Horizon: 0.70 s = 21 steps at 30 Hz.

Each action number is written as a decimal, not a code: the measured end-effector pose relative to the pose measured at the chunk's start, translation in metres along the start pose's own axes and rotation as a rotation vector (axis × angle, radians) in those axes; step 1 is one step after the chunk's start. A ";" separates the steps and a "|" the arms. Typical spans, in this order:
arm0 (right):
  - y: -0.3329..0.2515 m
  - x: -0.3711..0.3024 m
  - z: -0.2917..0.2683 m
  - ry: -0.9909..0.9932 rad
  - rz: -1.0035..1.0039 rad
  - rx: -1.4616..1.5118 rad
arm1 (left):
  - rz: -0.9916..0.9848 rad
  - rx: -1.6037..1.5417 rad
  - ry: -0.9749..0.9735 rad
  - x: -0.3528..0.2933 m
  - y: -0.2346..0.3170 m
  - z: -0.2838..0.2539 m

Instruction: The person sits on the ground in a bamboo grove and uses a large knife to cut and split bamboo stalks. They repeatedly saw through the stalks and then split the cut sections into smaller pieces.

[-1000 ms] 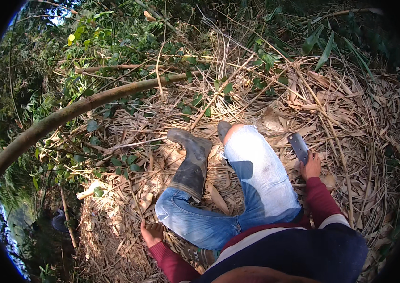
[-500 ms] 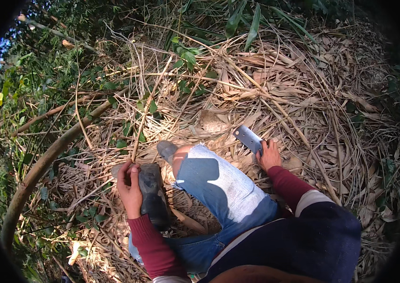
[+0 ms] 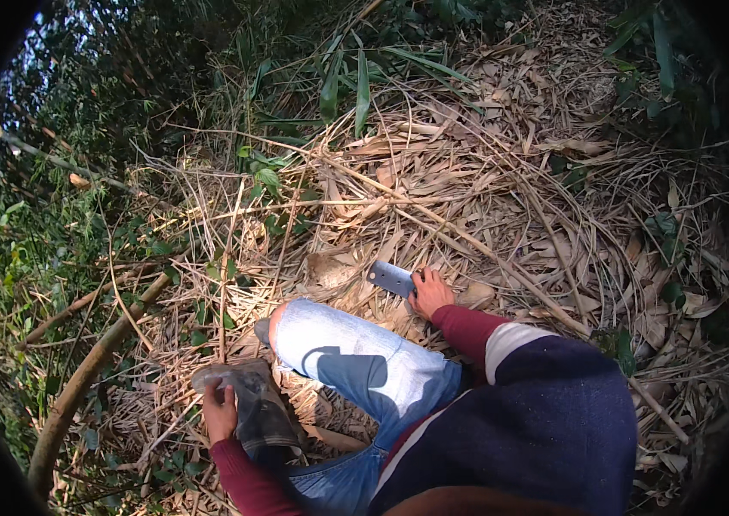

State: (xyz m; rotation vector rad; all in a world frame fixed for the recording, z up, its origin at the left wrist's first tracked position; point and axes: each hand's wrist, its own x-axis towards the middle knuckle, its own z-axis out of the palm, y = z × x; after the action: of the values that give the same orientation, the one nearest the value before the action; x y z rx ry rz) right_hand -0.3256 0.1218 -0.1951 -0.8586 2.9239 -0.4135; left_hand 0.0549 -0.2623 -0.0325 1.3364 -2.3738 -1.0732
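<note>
My right hand [image 3: 432, 295] is closed around one end of a broad, flat metal blade with holes [image 3: 392, 278]. The blade is grey, blunt-ended, and points left over the dry leaves; whatever handle it has is hidden in my grip. My left hand [image 3: 220, 412] is beside a dark, dusty boot [image 3: 258, 411] on my foot. Its fingers are loosely bent, thumb apart from them, and I see nothing held there. A thin dry stick [image 3: 224, 314] rises just beyond that hand, its lower end near the boot's toe. My bent knee in torn blue jeans [image 3: 364, 344] lies between both hands.
Dry leaves and fallen stalks [image 3: 502, 172] cover the ground. A thick brown bamboo pole [image 3: 89, 378] curves along the left, beside green undergrowth [image 3: 29, 249]. A long thin stalk [image 3: 459, 232] slants across the litter beyond my right hand. A pale stump-like lump [image 3: 330, 268] sits left of the blade.
The view has shifted, so the ground appears moved left. My left hand is now lower, clear of the stick's end. The blade is still in my right hand, turned flatter and pointing more leftward.
</note>
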 end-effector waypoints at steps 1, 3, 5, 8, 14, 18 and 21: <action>-0.002 0.001 -0.005 -0.028 0.024 0.040 | -0.036 -0.023 0.015 -0.013 -0.021 -0.009; 0.003 -0.001 -0.008 -0.005 0.048 0.082 | -0.104 -0.022 0.080 -0.041 -0.043 -0.026; 0.015 -0.008 -0.011 -0.011 0.056 0.070 | -0.154 -0.036 0.164 -0.064 -0.040 -0.033; 0.015 -0.028 -0.015 -0.064 -0.049 -0.118 | -0.083 -0.389 0.332 -0.092 -0.109 -0.050; 0.028 -0.032 -0.029 -0.214 0.019 -0.239 | -0.290 0.231 0.889 -0.189 -0.096 -0.050; 0.028 -0.012 -0.022 -0.360 0.072 -0.296 | -0.539 0.239 0.949 -0.281 -0.220 0.015; 0.036 0.000 -0.022 -0.418 0.074 -0.335 | -0.478 0.101 1.034 -0.303 -0.214 0.051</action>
State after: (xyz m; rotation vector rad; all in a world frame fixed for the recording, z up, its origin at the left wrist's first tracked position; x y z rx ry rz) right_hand -0.3473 0.1561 -0.1834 -0.7524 2.6497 0.2437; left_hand 0.3407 -0.0609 -0.1668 1.9084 -1.3801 -0.1784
